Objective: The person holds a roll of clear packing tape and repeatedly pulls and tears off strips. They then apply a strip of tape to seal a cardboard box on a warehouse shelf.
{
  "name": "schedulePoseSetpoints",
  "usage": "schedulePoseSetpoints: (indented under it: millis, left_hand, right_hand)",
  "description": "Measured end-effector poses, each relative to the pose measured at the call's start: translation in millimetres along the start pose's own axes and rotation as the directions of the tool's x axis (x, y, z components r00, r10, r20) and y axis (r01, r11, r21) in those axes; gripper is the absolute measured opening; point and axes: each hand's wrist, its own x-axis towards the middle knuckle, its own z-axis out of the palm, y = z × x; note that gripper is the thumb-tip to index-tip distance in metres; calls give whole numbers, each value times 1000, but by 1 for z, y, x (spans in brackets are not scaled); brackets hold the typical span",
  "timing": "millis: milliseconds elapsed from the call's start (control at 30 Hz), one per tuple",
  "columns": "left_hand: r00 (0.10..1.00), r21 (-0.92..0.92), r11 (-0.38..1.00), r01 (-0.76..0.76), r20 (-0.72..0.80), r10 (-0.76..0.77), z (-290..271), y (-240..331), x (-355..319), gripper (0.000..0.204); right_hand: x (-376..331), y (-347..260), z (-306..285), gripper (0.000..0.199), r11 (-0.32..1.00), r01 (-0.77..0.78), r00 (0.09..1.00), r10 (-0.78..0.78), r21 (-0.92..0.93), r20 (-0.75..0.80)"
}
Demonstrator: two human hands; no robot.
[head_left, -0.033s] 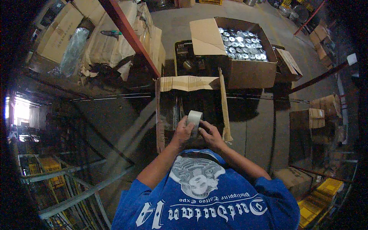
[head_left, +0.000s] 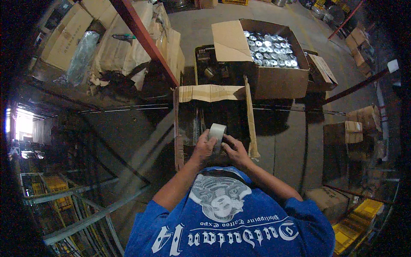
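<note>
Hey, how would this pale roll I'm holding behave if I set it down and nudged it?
The pale roll would probably roll if stood on edge, since its outer face is curved. It looks fairly stiff, showing no crushing between the left hand and right hand. It's probably light, since the hands alone hold it up.

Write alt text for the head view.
The left hand grips a roll of pale tape, the right hand at its edge, over an open cardboard box. Beyond, to the right, another carton holds rows of shiny round parts.
</note>
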Motion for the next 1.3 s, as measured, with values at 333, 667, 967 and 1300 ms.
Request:
schedulePoseSetpoints:
  millis: [333, 667, 967, 1300]
  left_hand:
    - [981, 144, 983, 112, 141, -132, -18, 34, 14, 61]
    - [950, 114, 981, 155, 254, -180, -11, 41, 2, 40]
    - [951, 152, 971, 185, 223, -215, -24, 19, -9, 42]
    - [956, 276, 948, 158, 198, -217, -25, 23, -6, 44]
  right_hand:
    - [5, -22, -24, 38, 998, 47, 996, -44, 37, -81]
    - [42, -46, -72, 73, 961, 159, 838, -253, 227, 483]
    - [35, -26, -49, 82, 951, 19, 872, -167, 310, 459]
    - [35, -26, -49, 82, 945, 21, 884, -170, 326, 436]
